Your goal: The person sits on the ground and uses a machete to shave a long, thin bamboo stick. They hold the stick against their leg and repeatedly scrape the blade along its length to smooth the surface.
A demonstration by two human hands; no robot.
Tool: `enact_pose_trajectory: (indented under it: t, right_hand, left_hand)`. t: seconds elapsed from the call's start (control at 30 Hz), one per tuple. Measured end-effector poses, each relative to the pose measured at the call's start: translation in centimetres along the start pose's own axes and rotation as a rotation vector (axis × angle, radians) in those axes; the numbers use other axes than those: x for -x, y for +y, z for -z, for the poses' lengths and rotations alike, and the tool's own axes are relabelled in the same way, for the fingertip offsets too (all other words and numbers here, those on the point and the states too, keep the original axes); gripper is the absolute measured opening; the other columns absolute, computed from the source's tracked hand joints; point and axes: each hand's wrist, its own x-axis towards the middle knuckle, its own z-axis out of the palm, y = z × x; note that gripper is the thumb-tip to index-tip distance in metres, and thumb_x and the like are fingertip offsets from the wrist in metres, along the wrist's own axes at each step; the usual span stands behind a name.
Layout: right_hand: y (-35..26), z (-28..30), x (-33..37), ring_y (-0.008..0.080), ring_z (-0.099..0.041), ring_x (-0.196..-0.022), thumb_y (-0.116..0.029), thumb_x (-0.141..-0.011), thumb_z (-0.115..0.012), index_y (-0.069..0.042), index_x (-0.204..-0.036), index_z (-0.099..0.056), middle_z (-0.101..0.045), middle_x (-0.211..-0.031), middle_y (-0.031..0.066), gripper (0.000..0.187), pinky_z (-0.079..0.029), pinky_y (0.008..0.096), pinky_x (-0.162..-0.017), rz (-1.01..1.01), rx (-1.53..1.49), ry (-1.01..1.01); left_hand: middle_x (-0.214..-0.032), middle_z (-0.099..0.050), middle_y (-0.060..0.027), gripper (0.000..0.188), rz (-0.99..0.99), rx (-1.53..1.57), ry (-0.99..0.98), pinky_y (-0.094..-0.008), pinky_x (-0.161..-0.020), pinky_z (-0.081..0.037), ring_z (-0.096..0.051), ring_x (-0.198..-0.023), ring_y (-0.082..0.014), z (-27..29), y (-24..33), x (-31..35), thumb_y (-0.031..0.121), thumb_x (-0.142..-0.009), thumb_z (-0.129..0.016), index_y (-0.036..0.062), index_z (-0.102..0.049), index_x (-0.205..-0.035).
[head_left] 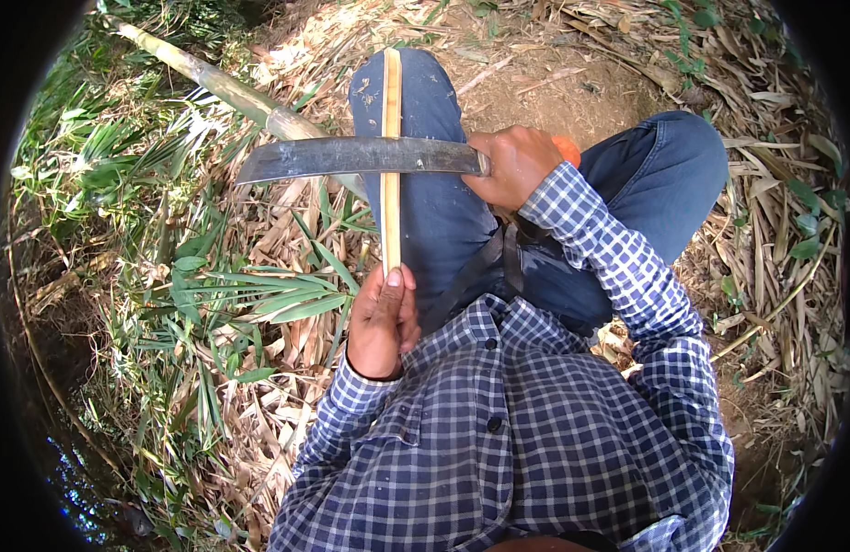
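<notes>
A pale, narrow bamboo strip (391,221) runs lengthwise along my left thigh, its far end at the knee. My left hand (382,317) pinches the near end between thumb and fingers. Across the strip lies the dark, slightly curved blade of a machete (342,156), its tip pointing left. My right hand (517,166) is wrapped round the machete's handle, which the fingers mostly hide. Blade and strip cross near the middle of the thigh; whether the edge bites into the strip I cannot tell.
A long bamboo pole (204,78) slants from the upper left to beside my left knee. Dry leaves (269,359) and green fronds (296,299) cover the ground at left. Something orange (567,150) shows behind my right hand. Bare soil (535,92) lies beyond my knees.
</notes>
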Motion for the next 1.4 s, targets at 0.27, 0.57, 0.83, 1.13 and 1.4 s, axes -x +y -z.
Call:
enact_pose_trajectory:
  t: [0.27, 0.57, 0.83, 1.13, 1.4]
  right_hand:
    - [-0.6, -0.4, -0.2, 0.0382, -0.064, -0.058, -0.029, -0.074, -0.070, -0.006, -0.087, -0.071, -0.063, -0.059, 0.0181, 0.025, -0.053, 0.0478, -0.058, 0.000, 0.005, 0.001]
    - [-0.1, 0.1, 0.1, 0.0352, -0.065, -0.057, -0.026, -0.075, -0.068, -0.006, -0.087, -0.071, -0.063, -0.060, 0.0165, 0.024, -0.054, 0.0459, -0.058, 0.037, 0.029, -0.055]
    - [-0.7, 0.0, 0.6, 0.0357, -0.063, -0.054, -0.025, -0.075, -0.070, -0.007, -0.090, -0.073, -0.063, -0.060, 0.0169, 0.024, -0.053, 0.0454, -0.056, 0.082, 0.015, -0.062]
    - [-0.9, 0.0, 0.0, 0.0345, -0.065, -0.055, -0.027, -0.076, -0.070, -0.005, -0.083, -0.071, -0.062, -0.058, 0.0169, 0.023, -0.053, 0.0450, -0.056, 0.059, 0.029, -0.078]
    - [-1.0, -0.7, -0.1, 0.0377, -0.064, -0.058, -0.027, -0.075, -0.071, -0.006, -0.085, -0.068, -0.061, -0.058, 0.0172, 0.023, -0.053, 0.0464, -0.058, 0.016, -0.008, -0.044]
  left_hand:
    - [-0.062, -0.033, 0.0043, 0.021, 0.001, 0.026, -0.014, -0.0205, -0.037, -0.021, -0.024, -0.042, -0.0047, -0.5, -0.3, 1.0, 0.026, -0.106, -0.040, 0.0102, -0.049, -0.096]
    - [-0.061, -0.033, 0.0042, 0.021, -0.018, 0.010, -0.030, -0.0204, -0.036, -0.023, -0.023, -0.041, -0.0044, 0.0, -1.4, 1.0, 0.026, -0.106, -0.040, 0.0089, -0.049, -0.097]
    - [-0.060, -0.032, 0.0045, 0.022, 0.007, 0.011, -0.017, -0.0206, -0.035, -0.023, -0.023, -0.040, -0.0046, -0.3, -1.4, 1.2, 0.026, -0.106, -0.040, 0.0091, -0.049, -0.097]
    - [-0.061, -0.031, 0.0043, 0.022, 0.010, 0.006, -0.021, -0.0205, -0.035, -0.023, -0.024, -0.041, -0.0049, -0.3, -1.6, 1.6, 0.027, -0.106, -0.039, 0.0093, -0.049, -0.097]
    - [-0.060, -0.031, 0.0041, 0.022, 0.014, -0.037, 0.005, -0.0206, -0.036, -0.023, -0.024, -0.041, -0.0053, -0.5, -1.1, 1.7, 0.027, -0.106, -0.039, 0.0098, -0.049, -0.097]
